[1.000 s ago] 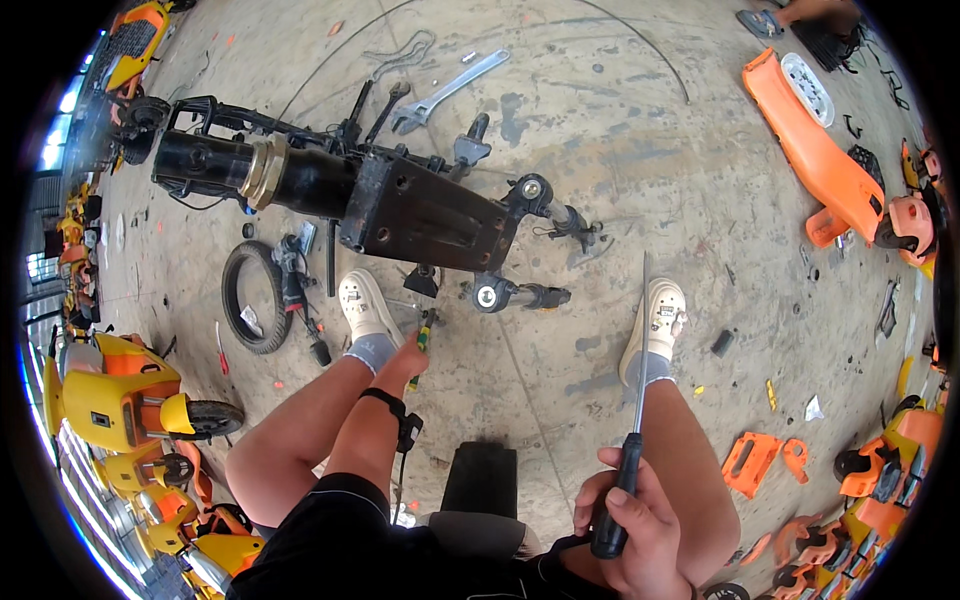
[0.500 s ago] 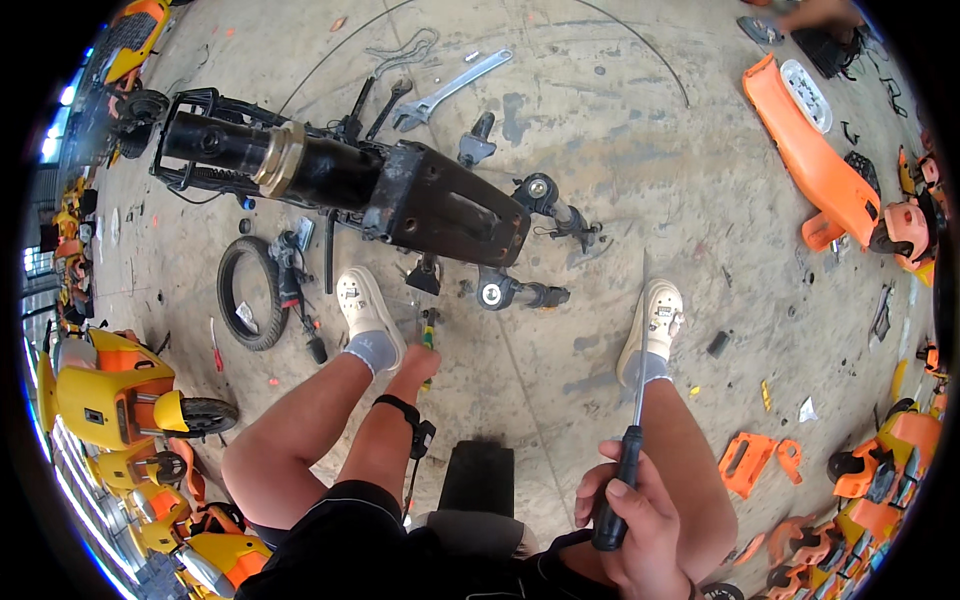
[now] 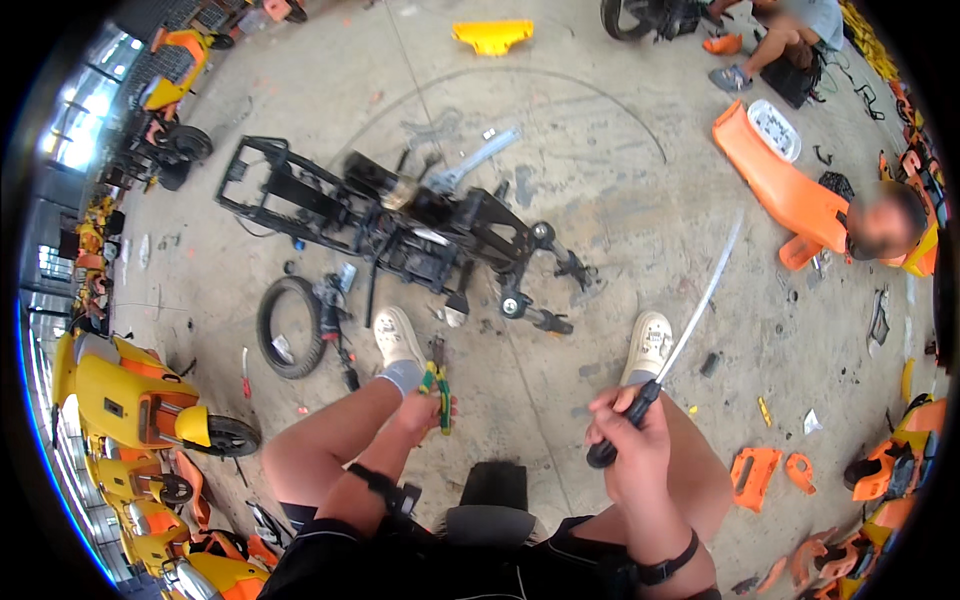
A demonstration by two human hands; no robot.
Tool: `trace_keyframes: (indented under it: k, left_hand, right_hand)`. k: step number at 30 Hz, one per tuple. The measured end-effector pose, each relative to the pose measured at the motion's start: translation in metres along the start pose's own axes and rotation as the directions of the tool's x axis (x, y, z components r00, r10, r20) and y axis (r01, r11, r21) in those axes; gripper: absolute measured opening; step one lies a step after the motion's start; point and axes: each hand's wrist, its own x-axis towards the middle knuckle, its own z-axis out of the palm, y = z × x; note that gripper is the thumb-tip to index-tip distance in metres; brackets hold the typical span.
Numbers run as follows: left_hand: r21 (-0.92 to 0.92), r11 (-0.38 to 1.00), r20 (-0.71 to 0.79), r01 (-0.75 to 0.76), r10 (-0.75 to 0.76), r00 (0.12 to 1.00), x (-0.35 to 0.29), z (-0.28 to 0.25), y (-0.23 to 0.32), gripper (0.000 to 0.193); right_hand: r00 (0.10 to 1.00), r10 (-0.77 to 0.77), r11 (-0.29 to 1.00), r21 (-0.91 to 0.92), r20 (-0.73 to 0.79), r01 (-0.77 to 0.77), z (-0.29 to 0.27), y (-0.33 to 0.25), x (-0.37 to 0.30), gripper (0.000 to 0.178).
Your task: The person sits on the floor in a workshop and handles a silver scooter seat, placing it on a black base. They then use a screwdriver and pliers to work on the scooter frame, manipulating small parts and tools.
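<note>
My left hand (image 3: 416, 414) is closed on pliers with green and yellow handles (image 3: 443, 398), their dark jaws pointing away from me, beside my left shoe. In my right hand (image 3: 636, 440) is a long screwdriver (image 3: 643, 403), gripped by its black handle; its thin shaft slants up to the right past my right shoe. Ahead of both hands a stripped black scooter frame (image 3: 400, 225) lies on the concrete floor, touched by neither hand. Two fork legs with round ends (image 3: 541, 231) stick out at its right end.
An adjustable wrench (image 3: 480, 160) lies beyond the frame. Left of my left shoe are a tyre (image 3: 265, 330) and a red-handled tool (image 3: 246, 375). Yellow scooters (image 3: 125, 400) stand at left. An orange body panel (image 3: 780, 190) and a white tray (image 3: 774, 131) lie at right, near another person (image 3: 790, 40).
My left hand has lifted the pliers up from the floor area near my shoe. The screwdriver has tilted to the right. The view has shifted, showing more of the far floor.
</note>
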Motion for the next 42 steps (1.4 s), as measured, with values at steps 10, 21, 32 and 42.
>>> trace_keyframes:
  k: [10,21,32,42]
  left_hand:
    - [-0.412,0.908,0.687,-0.077,0.365,0.629,-0.208,0.033,0.076,0.078]
    - [-0.394,0.888,0.886,0.236,0.299,0.355,-0.218,0.074,0.060,0.075]
    - [-0.341,0.855,0.940,0.390,0.302,0.160,-0.201,0.072,0.057,0.084]
    - [-0.340,0.875,0.929,0.345,0.255,0.269,-0.207,0.080,0.062,0.085]
  right_hand:
    - [0.957,-0.030,0.963,-0.248,0.289,0.105,0.041,0.020,0.024,0.023]
    - [0.843,-0.152,0.916,-0.248,0.516,0.316,0.080,0.024,0.007,0.035]
    - [0.880,-0.167,0.977,-0.046,0.445,0.209,0.078,0.028,0.007,0.027]
    - [0.906,-0.116,0.989,-0.034,0.407,0.142,0.070,0.030,0.012,0.028]
